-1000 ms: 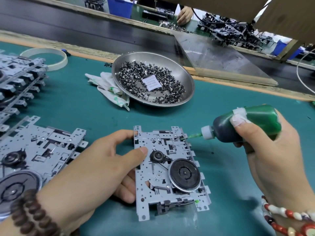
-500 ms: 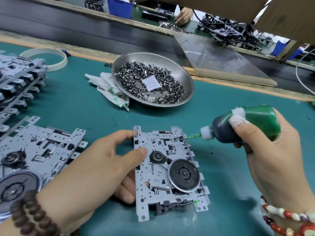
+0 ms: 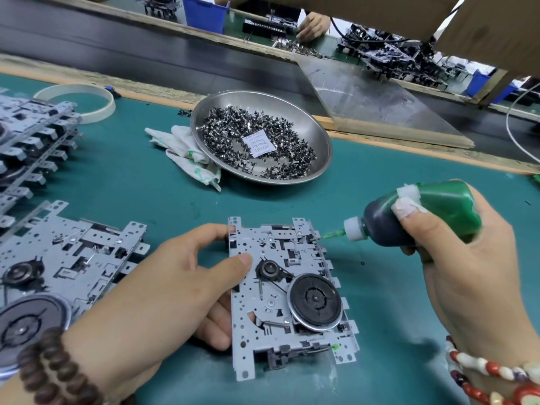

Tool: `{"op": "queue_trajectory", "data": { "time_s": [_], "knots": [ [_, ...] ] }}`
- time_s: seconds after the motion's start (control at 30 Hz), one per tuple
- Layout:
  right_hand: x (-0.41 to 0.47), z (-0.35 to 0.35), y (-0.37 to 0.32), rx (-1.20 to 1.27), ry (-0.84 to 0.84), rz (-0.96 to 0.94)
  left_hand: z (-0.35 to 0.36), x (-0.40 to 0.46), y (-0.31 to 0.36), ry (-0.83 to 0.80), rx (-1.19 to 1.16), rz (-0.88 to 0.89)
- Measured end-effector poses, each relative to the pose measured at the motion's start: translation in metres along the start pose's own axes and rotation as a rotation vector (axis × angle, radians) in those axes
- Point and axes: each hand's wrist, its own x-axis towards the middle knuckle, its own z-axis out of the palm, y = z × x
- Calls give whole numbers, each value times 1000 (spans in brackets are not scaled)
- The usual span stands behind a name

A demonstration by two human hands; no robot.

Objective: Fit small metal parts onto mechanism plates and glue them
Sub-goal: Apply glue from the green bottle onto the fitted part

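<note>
The left hand (image 3: 163, 290) holds a mechanism plate (image 3: 280, 293) on the green desk (image 3: 131, 188), thumb on its face, fingers curled round its left edge. The right hand (image 3: 467, 267) grips a green glue bottle (image 3: 415, 217), lying almost level, its nozzle tip touching the plate's upper right edge. Behind sits a steel bowl (image 3: 315, 133) of small metal parts (image 3: 228, 133), a white cloth (image 3: 187, 153) just beside it. More plates (image 3: 73, 252) lie at the left.
</note>
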Motion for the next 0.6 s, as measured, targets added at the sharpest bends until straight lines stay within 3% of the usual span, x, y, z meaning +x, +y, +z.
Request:
{"op": "queue_trajectory", "data": {
  "time_s": [0.6],
  "knots": [
    [0,0,0,-21,-3,7,0,0,-1,4,8,1]
  ]
}}
